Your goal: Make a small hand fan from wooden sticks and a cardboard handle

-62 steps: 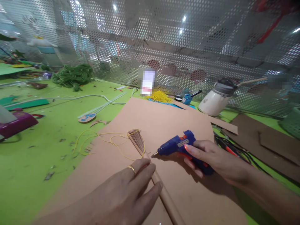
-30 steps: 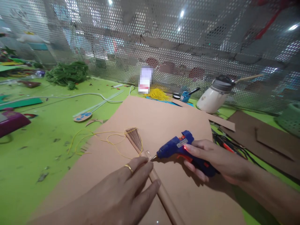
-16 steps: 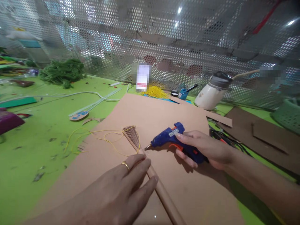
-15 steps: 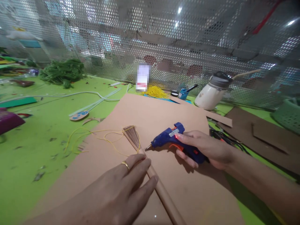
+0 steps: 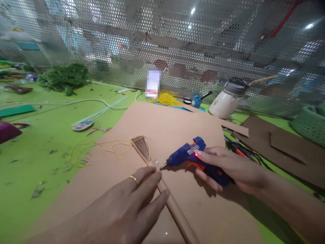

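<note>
A sheet of tan kraft paper (image 5: 177, 125) lies before me. On it rests a narrow rolled paper tube (image 5: 175, 206), its far end cut into a fan of thin strips (image 5: 140, 145). Thin yellow string (image 5: 122, 153) loops around this end and trails left. My left hand (image 5: 142, 196), a ring on one finger, holds the tube down with its fingertips; its thumb is hidden. In my right hand (image 5: 218, 166) is a blue glue gun (image 5: 186, 152), one finger by its orange trigger. Its nozzle meets the tube's edge beside my left fingertips, near a glossy dab of glue.
Green yarn (image 5: 63, 78), a painted paper oval (image 5: 83, 125) and white cord lie left on the green table (image 5: 50, 135). Behind are yellow string (image 5: 166, 99), a blue paint jar (image 5: 196, 101) and a white jug (image 5: 227, 100). Brown cardboard (image 5: 284, 149) and a green basket (image 5: 309, 123) stand right.
The glue gun has moved a little toward me along the tube's edge, and a shiny dab shows behind its nozzle. My left hand stays on the tube. The view has shifted slightly.
</note>
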`<state>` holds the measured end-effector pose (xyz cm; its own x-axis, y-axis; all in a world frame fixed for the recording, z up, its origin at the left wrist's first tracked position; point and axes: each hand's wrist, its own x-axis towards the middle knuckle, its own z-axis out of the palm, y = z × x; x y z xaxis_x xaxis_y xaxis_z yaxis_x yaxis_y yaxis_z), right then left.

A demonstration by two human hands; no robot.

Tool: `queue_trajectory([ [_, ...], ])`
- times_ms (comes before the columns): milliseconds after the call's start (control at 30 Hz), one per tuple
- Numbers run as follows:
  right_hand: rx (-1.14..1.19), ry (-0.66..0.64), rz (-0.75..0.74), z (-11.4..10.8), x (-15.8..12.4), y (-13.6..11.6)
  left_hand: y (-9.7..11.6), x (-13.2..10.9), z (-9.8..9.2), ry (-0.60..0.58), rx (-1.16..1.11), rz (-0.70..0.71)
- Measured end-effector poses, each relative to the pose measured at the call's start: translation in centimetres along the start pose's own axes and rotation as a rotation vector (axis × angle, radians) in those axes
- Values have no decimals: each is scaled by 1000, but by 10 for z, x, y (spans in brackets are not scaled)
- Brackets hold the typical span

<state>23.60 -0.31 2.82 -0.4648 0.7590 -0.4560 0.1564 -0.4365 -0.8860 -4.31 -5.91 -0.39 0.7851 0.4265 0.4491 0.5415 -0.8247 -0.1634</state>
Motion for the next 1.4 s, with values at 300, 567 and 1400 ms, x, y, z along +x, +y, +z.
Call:
queue_trajectory([
  [300, -7, -38, -58, 0, 18, -9, -4, 0, 2, 0, 45, 22],
  [567, -6, -21, 9, -3, 3, -3, -4, 2, 2, 5, 64, 34],
  [1400, 9, -12, -13, -3, -10, 7, -6, 1, 3, 50, -20, 33],
])
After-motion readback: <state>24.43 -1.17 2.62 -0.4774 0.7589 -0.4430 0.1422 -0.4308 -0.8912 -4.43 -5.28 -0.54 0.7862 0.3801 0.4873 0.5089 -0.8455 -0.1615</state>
